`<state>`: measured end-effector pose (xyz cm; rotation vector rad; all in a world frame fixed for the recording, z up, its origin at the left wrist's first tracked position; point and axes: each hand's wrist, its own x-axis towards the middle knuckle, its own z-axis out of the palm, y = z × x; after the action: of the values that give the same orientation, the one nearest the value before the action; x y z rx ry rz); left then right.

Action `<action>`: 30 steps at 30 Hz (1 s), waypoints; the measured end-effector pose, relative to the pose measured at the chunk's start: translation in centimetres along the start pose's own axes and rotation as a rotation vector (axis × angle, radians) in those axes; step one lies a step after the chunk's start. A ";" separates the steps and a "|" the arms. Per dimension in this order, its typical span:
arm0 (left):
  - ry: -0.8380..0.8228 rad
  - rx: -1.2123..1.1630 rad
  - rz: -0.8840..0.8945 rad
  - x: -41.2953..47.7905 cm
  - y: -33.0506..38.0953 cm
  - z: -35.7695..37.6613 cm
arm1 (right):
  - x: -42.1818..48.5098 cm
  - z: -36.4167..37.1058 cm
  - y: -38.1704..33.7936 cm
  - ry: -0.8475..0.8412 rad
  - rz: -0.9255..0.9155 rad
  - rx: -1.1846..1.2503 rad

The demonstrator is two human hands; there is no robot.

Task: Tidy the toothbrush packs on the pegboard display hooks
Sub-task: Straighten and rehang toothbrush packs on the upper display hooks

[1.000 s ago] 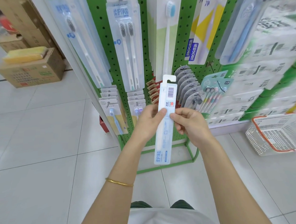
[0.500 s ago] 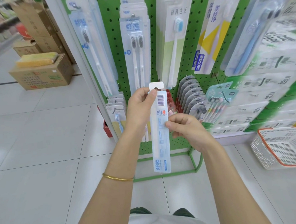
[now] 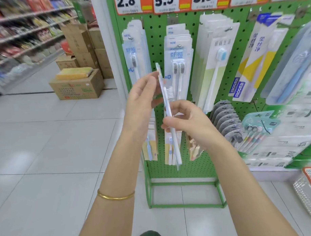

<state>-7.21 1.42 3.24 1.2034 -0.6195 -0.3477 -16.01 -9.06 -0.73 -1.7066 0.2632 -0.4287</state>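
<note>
1. Head view. The toothbrush pack [image 3: 166, 98] is held in the air just in front of the green pegboard [image 3: 156, 34], turned edge-on to the camera. It touches no hook.
2. Long axis near upright, top leaning slightly left. The hang-tab end is uppermost, the handle end at the bottom.
3. Left hand [image 3: 142, 104]: fingers nearly straight, running up along the upper part of the pack, thumb apparently pressing the other face. This reads as a light pinch, but blur leaves some doubt.
4. Right hand [image 3: 192, 122]: fingers [image 3: 169, 120] curled and clamped on the pack at mid-length.
5. Key relation: the tab end sits at the left fingertips. Both nearby hooks lie above and farther in, the single-brush hook [image 3: 129, 37] up to the left and the twin-brush hook [image 3: 179, 46] up to the right.
6. Judgement: the left hand is nearer the tab, so it would steer the hole onto a hook. The pack must first turn face-out. Which hook matches, I cannot tell.
</note>
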 end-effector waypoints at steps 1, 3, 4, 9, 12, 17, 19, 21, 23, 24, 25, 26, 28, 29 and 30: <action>0.039 0.015 0.033 0.1 0.7 -0.4 | 0.6 0.7 -0.9 0.069 -0.021 -0.094; 0.095 0.094 0.114 0.4 1.8 -1.0 | 1.5 2.3 -2.6 0.206 -0.080 -0.252; 0.111 0.146 0.162 0.7 2.2 -1.3 | 1.9 3.1 -3.3 0.262 -0.117 -0.308; 0.184 0.237 0.262 2.7 3.8 -2.5 | 3.7 5.4 -4.3 0.342 -0.192 -0.306; 0.185 0.244 0.248 3.9 4.4 -3.1 | 4.7 5.6 -4.7 0.332 -0.233 -0.173; 0.202 0.233 0.199 5.6 4.4 -3.7 | 6.4 5.9 -5.1 0.347 -0.237 -0.211; 0.206 0.239 0.180 6.2 4.1 -4.1 | 6.9 6.1 -5.0 0.350 -0.225 -0.225; 0.201 0.244 0.166 6.6 3.8 -4.5 | 7.1 6.4 -4.8 0.350 -0.209 -0.227; 0.194 0.240 0.161 6.8 3.5 -4.9 | 7.4 6.6 -4.5 0.357 -0.192 -0.239; 0.189 0.238 0.160 6.9 3.4 -5.0 | 7.4 6.6 -4.4 0.362 -0.185 -0.249; 0.183 0.239 0.160 7.1 3.3 -5.1 | 7.5 6.7 -4.3 0.371 -0.180 -0.263; 0.179 0.245 0.163 7.3 3.3 -5.2 | 7.6 6.7 -4.4 0.379 -0.176 -0.281; 0.181 0.264 0.166 7.8 3.2 -5.3 | 7.9 6.6 -4.6 0.393 -0.172 -0.344; 0.184 0.272 0.166 8.1 3.2 -5.4 | 8.0 6.5 -4.8 0.397 -0.173 -0.387; 0.186 0.279 0.165 8.3 3.2 -5.4 | 8.1 6.5 -4.9 0.396 -0.174 -0.432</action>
<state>2.40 1.91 7.17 1.4212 -0.6132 -0.0080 -6.25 -5.67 4.32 -2.0653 0.5262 -0.8927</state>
